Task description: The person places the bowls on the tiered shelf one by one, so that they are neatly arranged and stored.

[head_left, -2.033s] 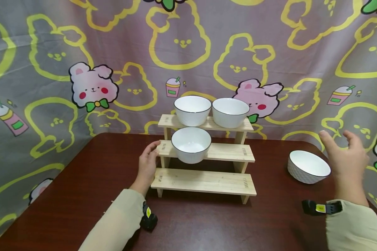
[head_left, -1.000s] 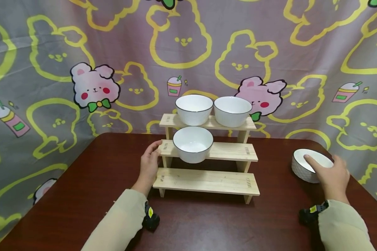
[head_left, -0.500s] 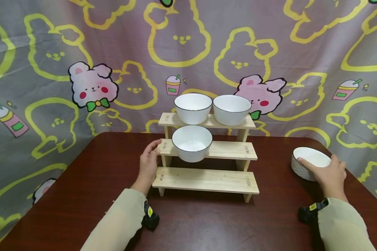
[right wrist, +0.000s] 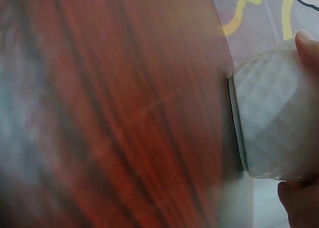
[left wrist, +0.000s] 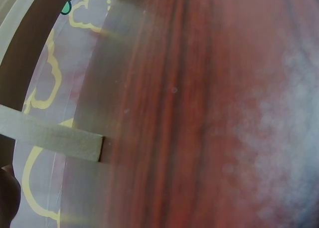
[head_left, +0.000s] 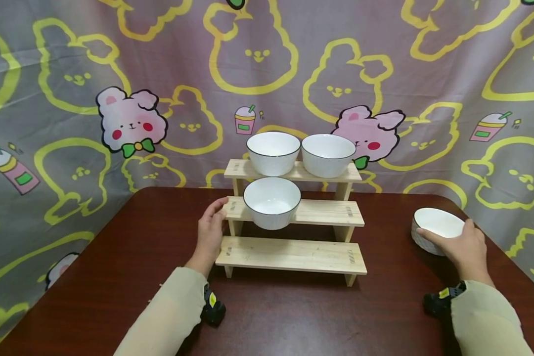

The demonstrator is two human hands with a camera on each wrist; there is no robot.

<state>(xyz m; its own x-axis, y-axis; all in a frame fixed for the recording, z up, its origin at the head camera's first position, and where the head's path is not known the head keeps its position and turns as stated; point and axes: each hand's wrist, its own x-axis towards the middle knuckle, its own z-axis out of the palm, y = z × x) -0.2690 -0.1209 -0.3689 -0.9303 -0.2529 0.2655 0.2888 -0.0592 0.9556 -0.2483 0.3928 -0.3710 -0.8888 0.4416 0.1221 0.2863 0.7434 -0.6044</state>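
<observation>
At the right of the head view, my right hand [head_left: 465, 249] grips a white bowl [head_left: 440, 222] with a dark rim and a diamond-textured outside. The thumb is on its near left side and the fingers on its right. In the right wrist view, thumb and fingers lie on opposite sides of the textured bowl [right wrist: 276, 113]. My left hand [head_left: 210, 235] holds the left end of the middle board of a three-step wooden rack [head_left: 325, 212]; some of its fingers are partly hidden. One white bowl [head_left: 272, 203] sits on the middle step, left of its centre.
Two more white bowls, the left bowl [head_left: 273, 153] and the right bowl [head_left: 328, 155], stand side by side on the top step. The lowest step [head_left: 289, 254] is bare wood. The rack stands on a dark red-brown table [head_left: 285, 316], with a cartoon-patterned curtain [head_left: 178, 59] behind.
My right hand has come down from beside the bowl at the right and taken hold of it, shifting it slightly to the left. The left hand has stayed at the rack.
</observation>
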